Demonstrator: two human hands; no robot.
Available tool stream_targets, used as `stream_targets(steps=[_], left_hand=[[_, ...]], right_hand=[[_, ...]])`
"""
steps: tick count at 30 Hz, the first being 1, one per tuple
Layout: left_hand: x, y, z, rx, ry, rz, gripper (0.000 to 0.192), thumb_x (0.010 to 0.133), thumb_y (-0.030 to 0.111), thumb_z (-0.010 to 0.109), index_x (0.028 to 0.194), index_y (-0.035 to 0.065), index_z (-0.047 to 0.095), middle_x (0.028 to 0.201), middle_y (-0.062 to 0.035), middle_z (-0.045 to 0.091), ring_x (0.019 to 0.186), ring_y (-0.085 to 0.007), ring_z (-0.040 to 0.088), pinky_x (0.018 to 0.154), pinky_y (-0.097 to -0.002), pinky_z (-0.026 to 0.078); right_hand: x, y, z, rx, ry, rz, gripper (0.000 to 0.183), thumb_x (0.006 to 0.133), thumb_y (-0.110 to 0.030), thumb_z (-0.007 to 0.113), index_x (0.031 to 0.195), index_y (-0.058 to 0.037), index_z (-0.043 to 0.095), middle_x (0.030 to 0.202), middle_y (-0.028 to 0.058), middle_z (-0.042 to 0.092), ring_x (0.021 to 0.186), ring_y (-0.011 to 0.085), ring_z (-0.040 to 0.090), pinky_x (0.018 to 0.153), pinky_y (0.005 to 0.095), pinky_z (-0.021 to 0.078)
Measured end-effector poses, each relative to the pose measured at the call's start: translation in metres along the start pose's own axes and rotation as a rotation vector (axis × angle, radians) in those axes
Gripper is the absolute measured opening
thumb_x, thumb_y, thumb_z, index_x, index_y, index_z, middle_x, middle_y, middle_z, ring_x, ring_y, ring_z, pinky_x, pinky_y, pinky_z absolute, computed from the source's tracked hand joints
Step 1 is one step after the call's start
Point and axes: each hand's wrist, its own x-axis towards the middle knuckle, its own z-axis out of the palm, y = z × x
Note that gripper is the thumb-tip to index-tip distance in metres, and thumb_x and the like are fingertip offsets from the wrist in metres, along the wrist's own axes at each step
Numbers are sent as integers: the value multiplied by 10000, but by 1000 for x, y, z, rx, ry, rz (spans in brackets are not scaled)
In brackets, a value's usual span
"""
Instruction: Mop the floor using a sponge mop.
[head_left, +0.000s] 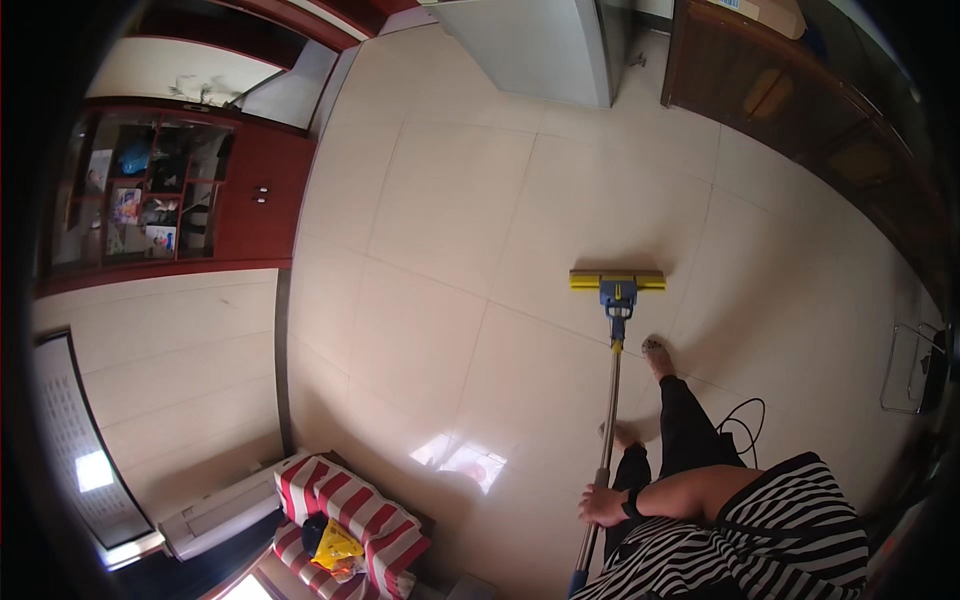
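A sponge mop with a yellow and blue head (617, 282) rests on the tiled floor, ahead of my feet. Its metal pole (613, 405) runs back toward my body. One hand (602, 505), with a dark band at the wrist, is closed around the pole's grey grip; by the arm's path from the shoulder on the picture's right, it is my right hand. My left hand is out of view. The pole's blue lower end (577, 583) reaches the picture's bottom edge beside my striped shirt.
A red cabinet (270, 165) lines the left wall. A chair with a striped cover (375, 525) holds a yellow bag. A pale grey appliance (536, 45) and a dark wooden cabinet (750, 97) stand ahead. A black cable (763, 420) loops near my legs; a metal-framed item (892, 375) is at right.
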Motion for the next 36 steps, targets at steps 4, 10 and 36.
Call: stream_targets(steps=[4,10,36], left_hand=[[-1,11,-6,-37,4,-44,420,697,332,716,825,-15,518,611,-128,590,530,-210,610,502,-338,483],[81,57,-7,-98,-3,114,413,691,336,731,795,-4,521,589,-115,582,509,-194,601,475,-327,473],[-19,-149,-58,67,72,107,338,688,294,683,812,-2,577,733,-194,609,713,-360,601,605,-421,462]], right_hand=[[2,7,-17,-15,-36,-70,28,738,-189,583,761,-174,580,803,29,553,913,237,520,877,412,342],[-17,108,-95,-181,285,100,103,632,-83,592,621,-150,514,691,27,470,783,234,497,790,383,373],[73,-62,114,65,10,-116,195,650,-138,655,765,-171,501,816,17,543,908,242,522,815,435,373]])
